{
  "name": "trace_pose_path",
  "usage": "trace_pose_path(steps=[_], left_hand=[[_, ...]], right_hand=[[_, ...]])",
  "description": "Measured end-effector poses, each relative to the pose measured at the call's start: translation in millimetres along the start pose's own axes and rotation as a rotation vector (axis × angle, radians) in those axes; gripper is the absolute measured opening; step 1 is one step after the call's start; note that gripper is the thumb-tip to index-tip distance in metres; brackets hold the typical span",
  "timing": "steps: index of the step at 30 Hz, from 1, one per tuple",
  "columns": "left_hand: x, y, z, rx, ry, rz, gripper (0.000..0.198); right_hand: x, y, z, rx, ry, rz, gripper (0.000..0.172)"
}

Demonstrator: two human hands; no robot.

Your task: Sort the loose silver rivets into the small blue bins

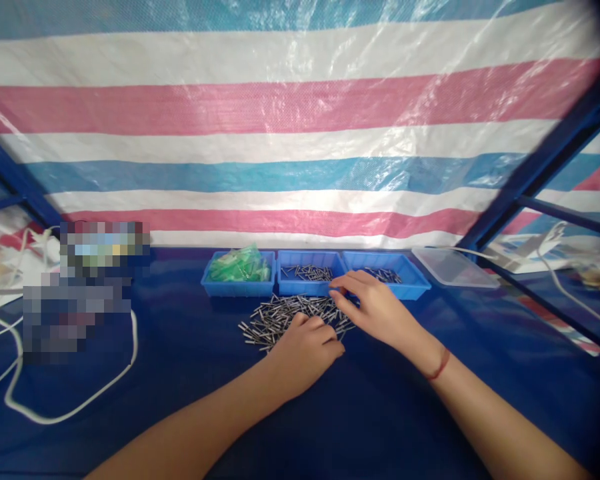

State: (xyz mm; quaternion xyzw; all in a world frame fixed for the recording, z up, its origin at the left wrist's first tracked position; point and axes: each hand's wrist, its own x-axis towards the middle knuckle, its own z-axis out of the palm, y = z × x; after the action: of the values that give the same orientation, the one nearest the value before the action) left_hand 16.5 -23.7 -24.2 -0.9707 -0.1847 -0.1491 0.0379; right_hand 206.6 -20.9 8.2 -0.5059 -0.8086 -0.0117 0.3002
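Observation:
A loose heap of slim metal pins [280, 313] lies on the blue tabletop. My left hand [307, 350] rests at the near edge of this heap, its fingers curled over; whatever is under them is hidden. Over the heap's right side, my right hand [375, 303] has thumb and index finger brought close together by the front wall of the middle blue bin [305, 289]. Anything between those fingertips is too small to make out. Similar pins lie in the middle bin and in the right blue bin [413, 288], which my right hand partly covers.
A left blue bin [237, 289] holds green plastic bags [240, 265]. Right of the bins lies a translucent lid [455, 268]. White cable [75, 417] loops across the left tabletop near blurred items. Blue metal frame posts [535, 160] and a striped sheet [280, 107] enclose the table.

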Motion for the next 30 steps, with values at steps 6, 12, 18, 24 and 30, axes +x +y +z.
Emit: trace_pose_path(steps=[6, 12, 18, 24, 30], left_hand=[[1.4, -1.9, 1.7, -0.017, 0.028, -0.114, 0.020], [3.8, 2.2, -0.8, 0.032, -0.004, -0.188, 0.014], [-3.5, -1.0, -6.5, 0.072, -0.018, -0.263, 0.019], [-3.8, -10.1, -15.3, -0.066, 0.092, -0.327, 0.021], [-1.0, -18.2, -19.1, -0.296, 0.284, -0.444, 0.019]], right_hand=[[-0.6, -6.3, -1.7, 0.014, -0.061, -0.045, 0.019], [0.2, -11.7, -2.2, 0.090, -0.088, -0.073, 0.022], [3.1, -13.2, 4.3, 0.190, -0.069, -0.046, 0.018], [1.1, -18.2, 7.6, 0.382, -0.034, 0.035, 0.016], [-1.0, -32.8, 20.8, 0.726, 0.030, 0.170, 0.018]])
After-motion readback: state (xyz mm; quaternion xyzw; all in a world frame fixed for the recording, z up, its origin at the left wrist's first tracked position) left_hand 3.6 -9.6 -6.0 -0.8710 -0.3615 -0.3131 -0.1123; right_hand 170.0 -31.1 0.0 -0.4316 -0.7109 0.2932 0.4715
